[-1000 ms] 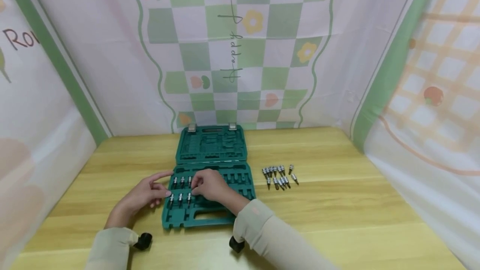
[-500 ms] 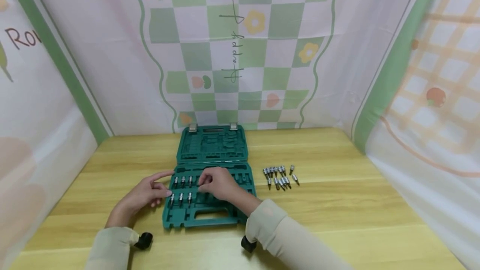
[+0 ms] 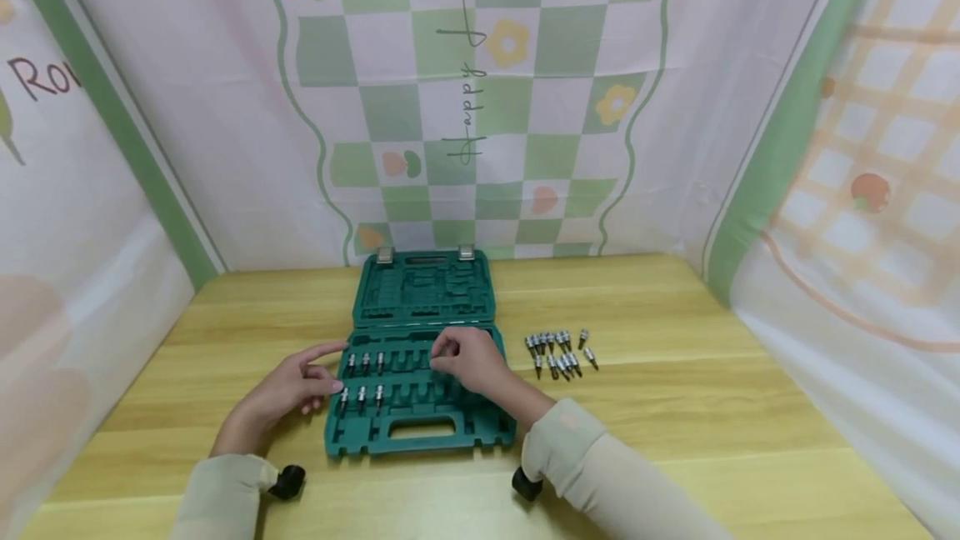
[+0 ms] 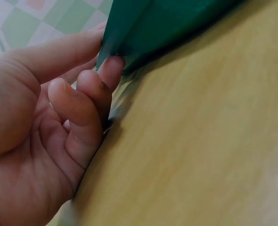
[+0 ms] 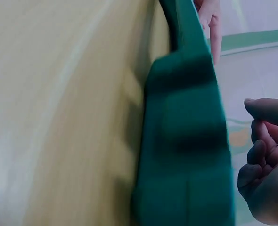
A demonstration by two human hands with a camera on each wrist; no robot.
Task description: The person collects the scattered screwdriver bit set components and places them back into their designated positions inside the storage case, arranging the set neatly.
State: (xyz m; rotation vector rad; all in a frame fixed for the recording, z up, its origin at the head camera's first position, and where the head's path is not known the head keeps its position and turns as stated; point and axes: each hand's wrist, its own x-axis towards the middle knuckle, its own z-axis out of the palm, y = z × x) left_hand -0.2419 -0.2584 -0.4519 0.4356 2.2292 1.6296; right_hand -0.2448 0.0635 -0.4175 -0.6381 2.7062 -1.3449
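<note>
A green socket case [image 3: 420, 444] lies unfolded on the table, with several silver bit sockets [image 3: 362, 397] standing in two rows at the left of its near half. My left hand [image 3: 288, 386] rests at the case's left edge, index finger stretched along it and thumb at the rim. In the left wrist view its fingertips [image 4: 113, 70] meet the green side wall. Over the right part of the slots hovers my right hand [image 3: 472, 359], fingers loosely bent. Nothing shows between its thumb [image 5: 264, 109] and fingers in the right wrist view.
More bit sockets [image 3: 558, 354] lie in a loose group on the table [image 3: 675, 407], right of the case. The case lid [image 3: 423, 290] leans back near a patterned cloth backdrop [image 3: 495, 107]. Similar cloth hangs at both sides.
My right hand has moved right and slightly away, off the socket rows toward the right slots, uncovering slots in the middle. My left hand has stayed at the case edge.
</note>
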